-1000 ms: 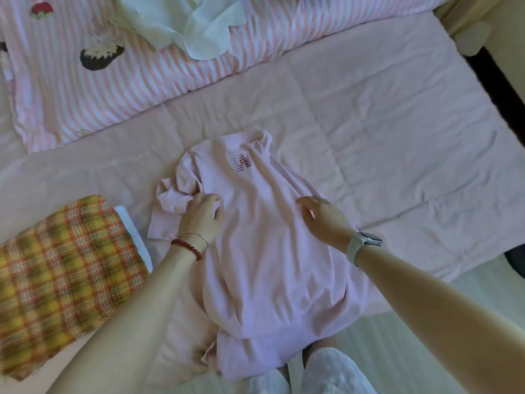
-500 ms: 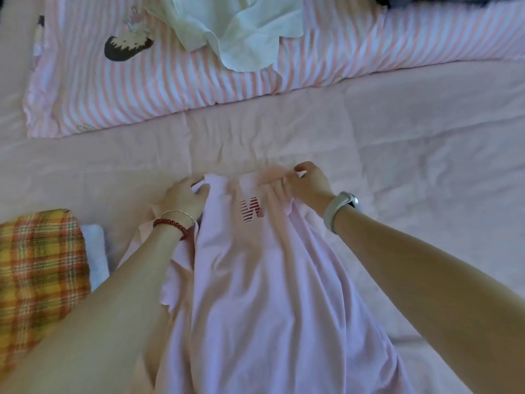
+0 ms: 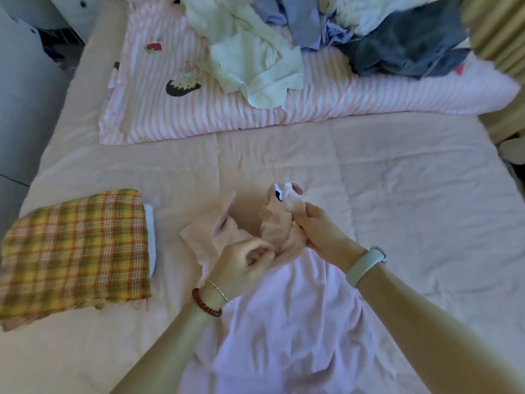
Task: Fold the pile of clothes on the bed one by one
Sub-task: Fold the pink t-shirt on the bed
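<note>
A pale pink t-shirt lies bunched on the pink bed sheet in front of me, its lower part spread toward me. My left hand, with a red bead bracelet, pinches the fabric near one shoulder. My right hand, with a pale wristband, grips the collar area, which stands up with a small white label showing. A pile of unfolded clothes, white, lilac and dark grey, sits at the far end of the bed.
A folded yellow plaid cloth lies at the left on top of a folded white item. A pink-striped quilt with cartoon prints runs across the far side under the pile. Wooden furniture stands at the far right.
Both hands have gathered the shirt's top from the flat spread and lifted the collar area. The view has tilted up, bringing the clothes pile into sight.
</note>
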Demonstrator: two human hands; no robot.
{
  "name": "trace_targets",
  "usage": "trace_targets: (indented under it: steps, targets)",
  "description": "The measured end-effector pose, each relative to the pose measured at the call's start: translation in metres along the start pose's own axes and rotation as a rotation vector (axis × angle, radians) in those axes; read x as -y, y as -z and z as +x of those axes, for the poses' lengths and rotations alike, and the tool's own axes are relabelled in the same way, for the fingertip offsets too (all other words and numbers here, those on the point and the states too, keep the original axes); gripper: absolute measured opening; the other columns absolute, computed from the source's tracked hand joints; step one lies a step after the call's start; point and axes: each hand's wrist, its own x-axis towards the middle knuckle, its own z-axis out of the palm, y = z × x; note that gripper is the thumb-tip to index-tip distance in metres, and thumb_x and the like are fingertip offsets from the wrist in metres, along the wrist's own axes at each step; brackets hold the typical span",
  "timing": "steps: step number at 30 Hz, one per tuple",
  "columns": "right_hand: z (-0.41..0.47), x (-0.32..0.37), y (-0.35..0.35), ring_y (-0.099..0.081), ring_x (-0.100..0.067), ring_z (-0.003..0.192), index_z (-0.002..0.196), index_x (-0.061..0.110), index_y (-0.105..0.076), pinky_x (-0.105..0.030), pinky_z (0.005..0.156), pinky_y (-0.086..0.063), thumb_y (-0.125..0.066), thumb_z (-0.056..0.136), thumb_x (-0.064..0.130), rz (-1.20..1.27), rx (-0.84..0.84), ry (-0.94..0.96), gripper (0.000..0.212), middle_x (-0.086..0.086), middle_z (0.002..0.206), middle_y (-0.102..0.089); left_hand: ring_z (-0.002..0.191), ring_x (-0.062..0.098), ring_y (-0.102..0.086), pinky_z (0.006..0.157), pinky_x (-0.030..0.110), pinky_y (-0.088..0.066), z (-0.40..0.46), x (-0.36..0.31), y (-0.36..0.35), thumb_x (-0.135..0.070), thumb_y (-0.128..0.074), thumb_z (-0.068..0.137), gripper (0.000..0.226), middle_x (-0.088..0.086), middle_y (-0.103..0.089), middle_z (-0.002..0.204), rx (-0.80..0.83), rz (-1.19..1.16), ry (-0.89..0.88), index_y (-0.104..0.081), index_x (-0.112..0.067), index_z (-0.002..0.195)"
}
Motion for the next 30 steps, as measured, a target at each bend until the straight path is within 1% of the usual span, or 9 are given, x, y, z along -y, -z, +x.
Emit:
trace_targets:
  steps: [4, 9, 13, 15, 17, 20, 22, 26, 30]
  targets:
    - [-0.090, 0.031, 0.011, -0.063, -0.023, 0.103, 0.109, 0.006, -0.060, -0.039, 0.093, -0.049, -0.045, 0.098, 0.033, -0.262, 0.050, 0.160, 0.033, -0.012, 0.108, -0.067, 0.077, -0.005, -0.058, 0.070, 0.007, -0.042, -0.025, -0.051, 0.035, -0.040, -0.058, 0.073, 0.030, -0.016, -0.060, 0.087, -0.068, 0.032, -0.008, -0.062, -0.023, 0.097]
    - [-0.229, 0.071, 0.031, -0.059, -0.009, 0.087, 0.106, 0.007, -0.062, -0.021, 0.077, -0.047, -0.065, 0.084, 0.036, -0.671, 0.081, 0.274, 0.036, -0.005, 0.095, -0.065, 0.135, 0.011, -0.029, 0.109, 0.024, -0.027, -0.056, -0.118, 0.033, -0.027, -0.074, 0.074, 0.086, -0.005, -0.028, 0.145, 0.161, 0.217, -0.100, -0.025, -0.022, 0.144]
    - [-0.322, 0.081, 0.053, -0.059, -0.002, 0.078, 0.094, 0.022, -0.069, -0.019, 0.071, -0.045, -0.065, 0.085, 0.014, -0.769, -0.046, 0.329, 0.012, 0.013, 0.082, -0.067, 0.138, 0.005, -0.015, 0.113, 0.030, -0.023, -0.076, -0.174, 0.002, -0.052, -0.076, 0.049, 0.129, -0.016, -0.011, 0.147, 0.438, 0.104, -0.050, 0.001, -0.026, 0.148]
    - [-0.369, 0.077, 0.066, -0.056, 0.003, 0.071, 0.080, 0.031, -0.067, -0.015, 0.070, -0.044, -0.064, 0.085, 0.010, -0.756, -0.099, 0.333, 0.022, 0.019, 0.073, -0.065, 0.130, 0.002, -0.031, 0.102, 0.024, -0.037, -0.086, -0.193, -0.018, -0.032, -0.083, 0.062, 0.118, -0.014, -0.026, 0.143, 0.589, 0.051, 0.004, -0.001, -0.028, 0.148]
    - [-0.412, 0.068, 0.081, -0.061, -0.002, 0.083, 0.091, 0.020, -0.070, -0.020, 0.080, -0.048, -0.062, 0.085, 0.007, -0.721, -0.157, 0.336, 0.016, 0.011, 0.088, -0.070, 0.099, -0.002, -0.053, 0.083, 0.021, -0.043, -0.099, -0.209, -0.042, -0.019, -0.081, 0.068, 0.080, -0.013, -0.058, 0.112, 0.681, 0.040, -0.007, -0.041, -0.021, 0.137]
    - [-0.477, 0.045, 0.106, -0.064, -0.011, 0.093, 0.103, 0.011, -0.066, -0.026, 0.085, -0.050, -0.063, 0.084, 0.005, -0.603, -0.256, 0.363, 0.020, 0.000, 0.099, -0.070, 0.067, 0.004, -0.047, 0.068, 0.021, -0.038, -0.131, -0.238, -0.069, -0.015, -0.076, 0.070, 0.010, -0.005, -0.054, 0.073, 0.643, -0.105, -0.044, -0.067, -0.015, 0.073]
    - [-0.519, 0.025, 0.123, -0.063, -0.010, 0.091, 0.105, 0.019, -0.063, -0.026, 0.081, -0.051, -0.066, 0.077, 0.013, -0.575, -0.302, 0.363, 0.030, 0.003, 0.099, -0.068, 0.073, 0.009, -0.046, 0.068, 0.024, -0.039, -0.153, -0.261, -0.078, -0.021, -0.075, 0.071, 0.018, 0.000, -0.052, 0.076, 0.615, -0.242, -0.081, -0.061, -0.020, 0.061]
    - [-0.586, -0.028, 0.153, -0.062, -0.008, 0.097, 0.115, 0.027, -0.055, -0.023, 0.082, -0.051, -0.061, 0.069, 0.014, -0.445, -0.350, 0.343, 0.048, 0.005, 0.106, -0.067, 0.072, 0.009, -0.047, 0.065, 0.022, -0.038, -0.197, -0.321, -0.094, -0.030, -0.078, 0.070, 0.039, -0.001, -0.051, 0.071, 0.473, -0.251, -0.262, -0.062, 0.004, 0.079]
    - [-0.634, -0.081, 0.171, -0.061, -0.005, 0.087, 0.106, 0.021, -0.062, -0.016, 0.074, -0.048, -0.063, 0.074, 0.015, -0.441, -0.488, 0.460, 0.033, 0.007, 0.095, -0.067, 0.059, 0.004, -0.039, 0.052, 0.010, -0.031, -0.253, -0.377, -0.125, -0.017, -0.063, 0.084, 0.030, -0.003, -0.042, 0.062, 0.248, -0.200, -0.453, -0.050, 0.008, 0.073]
